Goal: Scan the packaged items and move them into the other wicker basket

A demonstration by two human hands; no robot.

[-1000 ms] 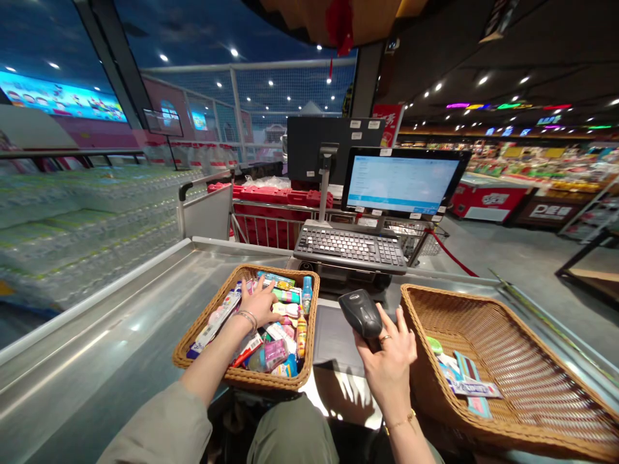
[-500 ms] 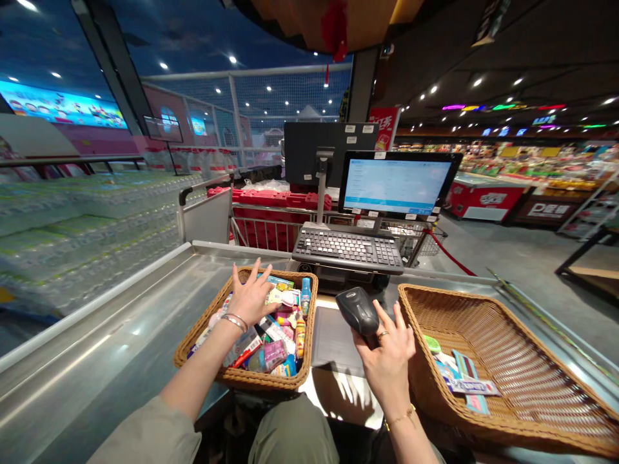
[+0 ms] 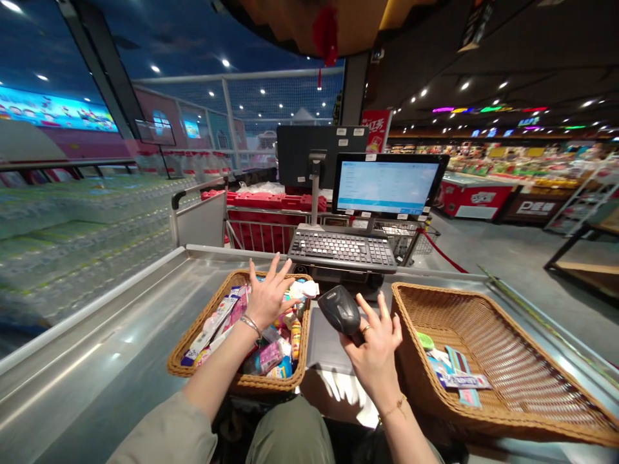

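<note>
My left hand (image 3: 269, 298) is over the left wicker basket (image 3: 176, 351), its upper fingers stretched out. A small white and pink item (image 3: 308, 289) is pinched at its thumb side, over the basket's right rim; its exact kind is unclear. Packets and small bottles fill this basket, among them a pink bottle (image 3: 271, 356) and a yellow one (image 3: 295, 338). In my right hand (image 3: 374, 351) is a black barcode scanner (image 3: 340, 310), its head turned toward the white item. The right wicker basket (image 3: 532, 335) holds a few packets, including a toothpaste-like box (image 3: 467, 381) and a green item (image 3: 425, 341).
Behind the baskets stand a keyboard (image 3: 343, 248) and a lit screen (image 3: 387, 187). A metal counter (image 3: 111, 361) runs to the left. Between the baskets lies a grey flat plate (image 3: 329, 338). A shopping cart (image 3: 258, 232) is beyond the counter.
My left hand has moved right, carrying the white and pink item up toward the scanner. The scanner in my right hand has shifted slightly left. The whole view has turned a little.
</note>
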